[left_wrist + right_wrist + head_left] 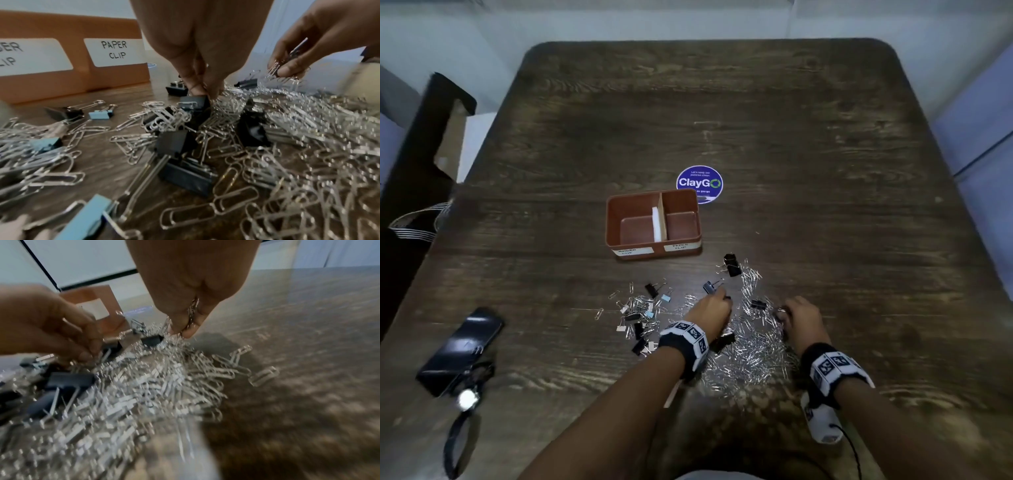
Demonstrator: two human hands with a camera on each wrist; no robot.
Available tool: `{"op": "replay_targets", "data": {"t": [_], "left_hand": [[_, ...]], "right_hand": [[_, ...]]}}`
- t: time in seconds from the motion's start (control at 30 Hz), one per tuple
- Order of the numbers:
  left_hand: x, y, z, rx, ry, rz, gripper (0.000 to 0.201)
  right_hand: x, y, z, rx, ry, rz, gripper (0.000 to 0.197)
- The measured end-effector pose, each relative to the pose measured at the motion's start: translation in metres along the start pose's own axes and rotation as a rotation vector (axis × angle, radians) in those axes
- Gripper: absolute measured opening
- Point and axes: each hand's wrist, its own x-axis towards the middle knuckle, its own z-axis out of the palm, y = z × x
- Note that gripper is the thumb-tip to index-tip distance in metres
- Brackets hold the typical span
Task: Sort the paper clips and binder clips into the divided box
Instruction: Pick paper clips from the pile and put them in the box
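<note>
1. Nearest the person, on the dark wooden table [825, 164], lies a heap of silver paper clips [750, 349] mixed with binder clips [643, 329].
2. Over it, the left hand [710, 310] pinches a black binder clip [195, 101]; the right hand [803, 317] grasps several paper clips.
3. Beyond stands the divided box [616, 219], both compartments bare.

The dark wooden table [808, 144] carries a brown divided box [616, 222], a round ClayGo sticker [700, 180], scattered paper clips [751, 353], binder clips [732, 265] and a black device [460, 349].
</note>
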Motion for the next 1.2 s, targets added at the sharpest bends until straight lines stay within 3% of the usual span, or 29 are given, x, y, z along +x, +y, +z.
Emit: {"op": "replay_targets", "data": {"t": [0.17, 0.37, 0.67, 0.83, 1.0, 1.2], "left_hand": [[-0.005, -0.03, -0.035, -0.372, 0.121, -0.131, 0.017], [-0.016, -0.091, -0.122, -0.653, 0.365, -0.249, 0.008], [-0.013, -0.151, -0.195, -0.806, 0.545, -0.344, 0.011], [0.003, -0.149, -0.203, -0.813, 0.54, -0.368, 0.007], [0.028, -0.15, -0.21, -0.804, 0.39, -0.523, 0.006], [0.051, -0.151, -0.225, -0.648, 0.298, -0.487, 0.007]], "right_hand": [[0.031, -0.044, -0.032, 0.113, 0.043, -0.023, 0.013], [0.09, -0.117, -0.064, 0.297, 0.08, -0.097, 0.02], [0.14, -0.204, -0.084, 0.294, 0.036, -0.141, 0.023], [0.154, -0.227, -0.078, 0.336, 0.045, -0.076, 0.022], [0.173, -0.227, -0.055, 0.351, -0.128, 0.115, 0.019], [0.182, -0.223, -0.034, 0.377, -0.119, 0.132, 0.014]]}}
